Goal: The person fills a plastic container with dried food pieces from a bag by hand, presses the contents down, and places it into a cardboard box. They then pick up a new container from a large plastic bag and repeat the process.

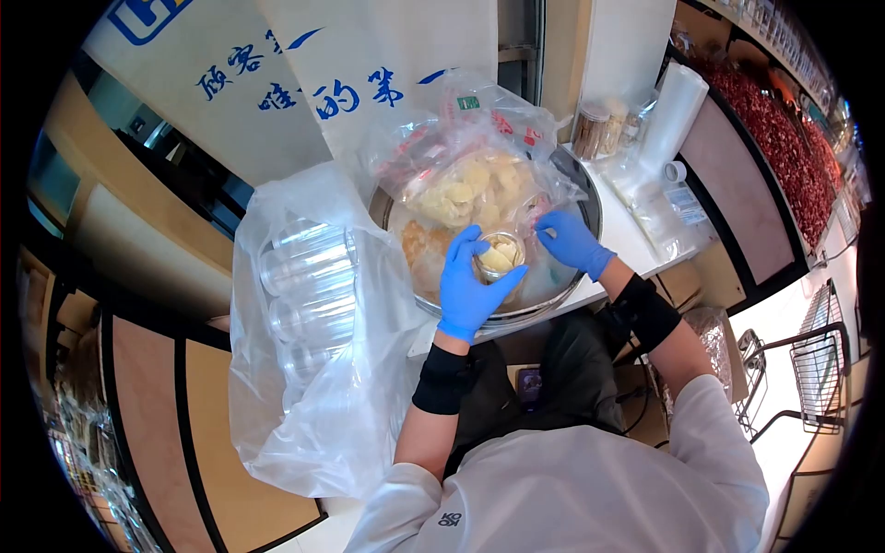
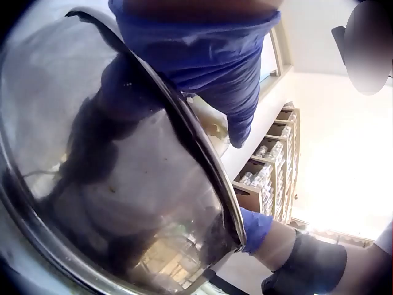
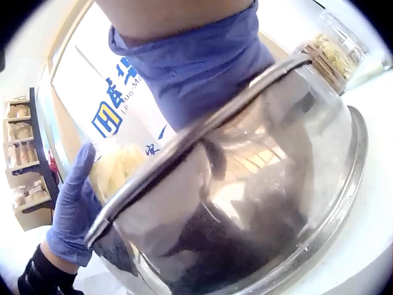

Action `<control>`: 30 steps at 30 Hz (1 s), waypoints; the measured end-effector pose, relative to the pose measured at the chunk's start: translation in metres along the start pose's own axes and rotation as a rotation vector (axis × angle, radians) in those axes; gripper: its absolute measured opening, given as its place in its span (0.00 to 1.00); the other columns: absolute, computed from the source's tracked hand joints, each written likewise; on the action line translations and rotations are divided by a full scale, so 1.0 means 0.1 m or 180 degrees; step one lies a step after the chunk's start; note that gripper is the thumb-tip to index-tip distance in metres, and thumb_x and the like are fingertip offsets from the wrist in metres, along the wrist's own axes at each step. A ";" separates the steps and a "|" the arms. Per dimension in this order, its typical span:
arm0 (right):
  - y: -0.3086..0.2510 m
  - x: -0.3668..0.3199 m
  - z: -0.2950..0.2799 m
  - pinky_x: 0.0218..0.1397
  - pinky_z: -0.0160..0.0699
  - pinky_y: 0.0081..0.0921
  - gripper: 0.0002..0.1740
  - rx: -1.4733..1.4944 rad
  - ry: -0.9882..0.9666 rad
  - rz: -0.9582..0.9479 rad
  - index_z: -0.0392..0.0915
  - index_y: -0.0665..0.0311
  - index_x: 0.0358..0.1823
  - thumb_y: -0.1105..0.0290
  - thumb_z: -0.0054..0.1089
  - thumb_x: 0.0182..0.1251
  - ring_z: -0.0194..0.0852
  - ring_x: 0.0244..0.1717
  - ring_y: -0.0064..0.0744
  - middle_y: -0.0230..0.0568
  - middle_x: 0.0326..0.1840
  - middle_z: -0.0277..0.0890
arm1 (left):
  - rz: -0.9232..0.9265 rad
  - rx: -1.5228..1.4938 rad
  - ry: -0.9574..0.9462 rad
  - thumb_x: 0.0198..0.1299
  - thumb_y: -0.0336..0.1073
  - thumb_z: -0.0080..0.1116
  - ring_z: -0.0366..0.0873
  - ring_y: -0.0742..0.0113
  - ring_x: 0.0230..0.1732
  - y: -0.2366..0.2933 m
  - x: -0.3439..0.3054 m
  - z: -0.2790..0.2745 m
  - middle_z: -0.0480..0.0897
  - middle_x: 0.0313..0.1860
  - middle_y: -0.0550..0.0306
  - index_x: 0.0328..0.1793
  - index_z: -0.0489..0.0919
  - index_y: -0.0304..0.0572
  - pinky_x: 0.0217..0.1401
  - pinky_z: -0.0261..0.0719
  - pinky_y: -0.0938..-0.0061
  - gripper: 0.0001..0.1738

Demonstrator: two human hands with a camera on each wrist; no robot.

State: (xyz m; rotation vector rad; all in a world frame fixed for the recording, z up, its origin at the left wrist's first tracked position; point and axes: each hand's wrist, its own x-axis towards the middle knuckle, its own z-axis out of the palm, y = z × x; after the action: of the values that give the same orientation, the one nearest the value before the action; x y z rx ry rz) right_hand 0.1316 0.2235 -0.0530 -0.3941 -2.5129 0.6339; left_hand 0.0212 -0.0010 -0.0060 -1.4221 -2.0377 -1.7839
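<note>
Over steel rim (image 1: 600,205), left hand (image 1: 468,293) holding cup (image 1: 501,254), right hand (image 1: 575,245) near

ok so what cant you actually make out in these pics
- Right blue-gloved hand: fingertips too small in the head view, hidden by the shiny metal basin in the right wrist view; grip unclear.
- Clear round tub of pale slices: its underside, blocked by its contents and the left blue-gloved hand, head view.
- Stacked clear plastic containers: exact count, blurred by the whitish plastic bag, head view.
</note>
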 end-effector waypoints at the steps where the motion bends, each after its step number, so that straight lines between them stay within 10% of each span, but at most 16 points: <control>1: 0.00 0.00 0.06 0.52 0.76 0.39 0.13 0.0114 0.0162 -0.0388 0.80 0.64 0.47 0.68 0.58 0.63 0.77 0.48 0.51 0.50 0.46 0.79 | 0.0022 0.0009 0.0033 0.40 0.42 0.81 0.75 0.50 0.61 -0.01 -0.01 0.00 0.75 0.62 0.41 0.47 0.74 0.39 0.62 0.75 0.63 0.32; 9: -0.46 0.26 -0.04 0.58 0.74 0.41 0.19 -0.0183 -0.0247 0.0251 0.76 0.63 0.56 0.71 0.59 0.63 0.73 0.56 0.53 0.53 0.55 0.73 | -0.0139 0.0005 0.0140 0.43 0.43 0.79 0.75 0.49 0.61 0.10 -0.04 -0.01 0.74 0.62 0.43 0.56 0.76 0.40 0.61 0.76 0.63 0.35; 15: -0.14 0.28 0.36 0.60 0.73 0.41 0.24 0.0397 0.0353 -0.0671 0.73 0.62 0.60 0.71 0.63 0.60 0.71 0.58 0.53 0.52 0.58 0.71 | 0.0266 0.0280 -0.0128 0.45 0.39 0.78 0.74 0.51 0.62 -0.01 -0.06 0.03 0.73 0.64 0.46 0.53 0.81 0.44 0.63 0.75 0.62 0.27; 21: -0.14 0.26 0.29 0.66 0.69 0.42 0.28 0.0295 0.0821 0.0320 0.72 0.64 0.61 0.69 0.65 0.57 0.69 0.62 0.54 0.57 0.62 0.70 | 0.0292 0.0037 0.0072 0.42 0.34 0.79 0.75 0.54 0.61 -0.05 -0.10 0.05 0.74 0.63 0.47 0.46 0.81 0.44 0.63 0.75 0.63 0.24; 30: -0.21 0.25 0.30 0.63 0.73 0.41 0.32 0.0428 0.0306 0.0773 0.70 0.68 0.62 0.65 0.68 0.56 0.74 0.58 0.56 0.59 0.56 0.75 | -0.0199 -0.0100 -0.0188 0.45 0.36 0.78 0.70 0.54 0.65 -0.08 -0.09 0.05 0.71 0.66 0.46 0.69 0.68 0.35 0.69 0.68 0.65 0.44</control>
State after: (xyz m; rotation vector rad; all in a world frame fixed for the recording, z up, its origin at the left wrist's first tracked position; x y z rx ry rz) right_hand 0.0921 0.2048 -0.0548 -0.6696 -2.3347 0.8508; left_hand 0.0237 -0.0013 -0.0191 -1.4520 -2.1146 -1.8270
